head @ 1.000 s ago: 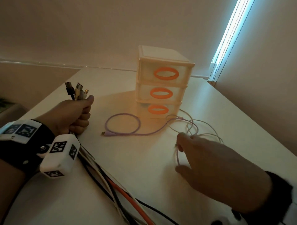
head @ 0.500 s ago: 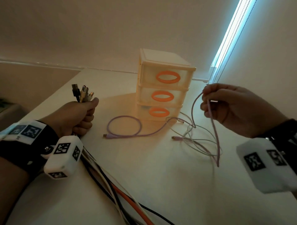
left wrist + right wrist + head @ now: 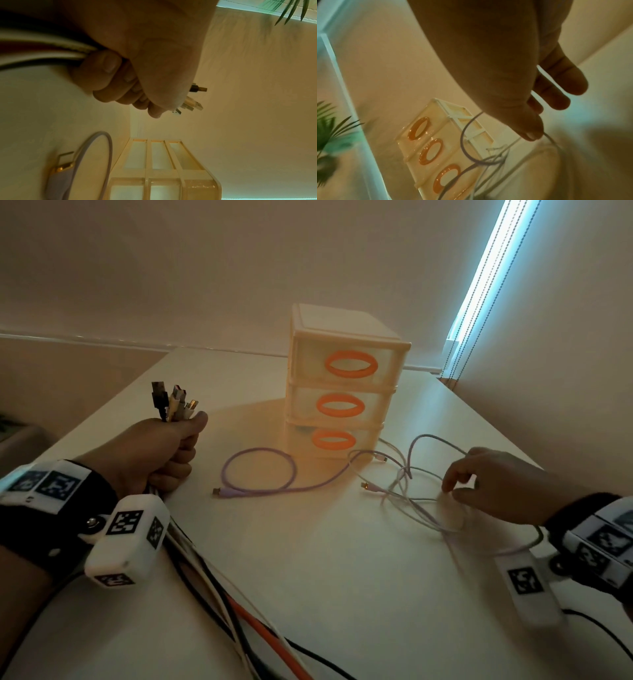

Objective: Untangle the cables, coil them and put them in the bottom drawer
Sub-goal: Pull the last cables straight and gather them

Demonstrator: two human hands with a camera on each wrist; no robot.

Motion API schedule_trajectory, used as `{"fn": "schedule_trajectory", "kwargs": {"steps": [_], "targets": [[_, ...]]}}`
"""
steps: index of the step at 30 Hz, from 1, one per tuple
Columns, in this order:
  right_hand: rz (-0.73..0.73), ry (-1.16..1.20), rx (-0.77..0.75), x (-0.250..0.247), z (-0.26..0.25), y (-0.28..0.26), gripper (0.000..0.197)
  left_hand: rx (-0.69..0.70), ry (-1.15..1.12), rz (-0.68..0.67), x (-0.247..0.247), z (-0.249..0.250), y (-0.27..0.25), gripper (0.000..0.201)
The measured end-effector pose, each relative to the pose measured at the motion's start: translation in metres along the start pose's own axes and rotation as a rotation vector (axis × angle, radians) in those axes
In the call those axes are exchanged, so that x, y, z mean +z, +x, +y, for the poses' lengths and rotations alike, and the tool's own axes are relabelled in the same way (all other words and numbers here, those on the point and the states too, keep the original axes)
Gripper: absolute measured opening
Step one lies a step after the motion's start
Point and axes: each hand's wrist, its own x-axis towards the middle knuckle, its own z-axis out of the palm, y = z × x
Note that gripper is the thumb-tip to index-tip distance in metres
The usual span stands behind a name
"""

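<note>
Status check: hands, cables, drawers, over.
Left hand grips cable bundle. Right hand reaching into loose tangle, grip unclear. Purple cable lies uncoiled on the desk. Bottom drawer closed.

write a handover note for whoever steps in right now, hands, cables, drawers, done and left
Left hand grips a bundle of cables, plugs up, tails trailing off the table's near edge.
Right hand is down on the pale tangled cables right of the drawer unit; grip unclear.
Purple cable lies loose in front of the unit.
Done: plug ends gathered.
Left: untangle, coil, open the shut bottom drawer, stow.
</note>
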Motion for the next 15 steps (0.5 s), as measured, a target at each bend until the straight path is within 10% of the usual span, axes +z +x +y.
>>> {"fn": "schedule_trajectory", "kwargs": {"steps": [11,15], "targets": [[0.325,-0.002,-0.428,-0.030,-0.072,-0.028,0.010,-0.005,0.004,0.005,0.002,0.000,-0.001,0.052],[0.186,-0.197,-0.558,-0.020,-0.089,-0.020,0.051,-0.009,0.004,-0.005,0.001,0.000,0.000,0.052]]}}
